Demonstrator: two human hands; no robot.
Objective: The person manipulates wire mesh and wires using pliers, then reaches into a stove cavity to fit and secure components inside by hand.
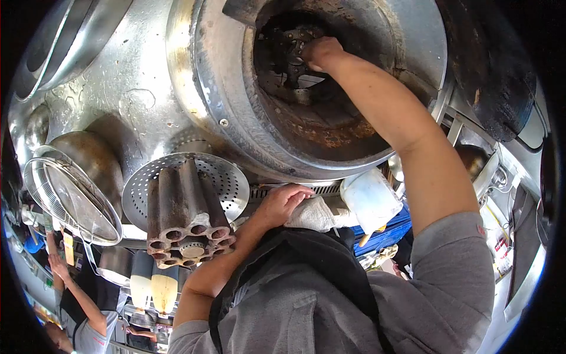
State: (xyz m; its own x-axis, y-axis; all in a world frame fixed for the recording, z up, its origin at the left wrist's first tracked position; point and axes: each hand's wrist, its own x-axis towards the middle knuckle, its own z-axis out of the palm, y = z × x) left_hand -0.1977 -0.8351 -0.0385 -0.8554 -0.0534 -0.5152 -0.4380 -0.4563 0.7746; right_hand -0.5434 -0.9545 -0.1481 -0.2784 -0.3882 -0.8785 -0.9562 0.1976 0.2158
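My right hand [323, 54] reaches down into the soot-dark well of a wok stove [227, 71]. Its fingers are curled at a small round metal burner part [296, 53] at the bottom; the fingertips are partly hidden. My left hand [283, 205] rests at the stove's front edge with its fingers bent together, right against a greyish-white cloth [311, 215]. Whether it grips the cloth I cannot make out. To the left of that hand, a rusty cluster of burner tubes [187, 203] stands in front of a perforated metal strainer [137, 187].
At left are a wire-mesh strainer [73, 197], a metal bowl [88, 156] and large pans [88, 38]. A white container [369, 200] stands right of the cloth, near a blue crate [386, 230]. A blackened wok [492, 65] is at right. Another person's arm [82, 298] shows lower left.
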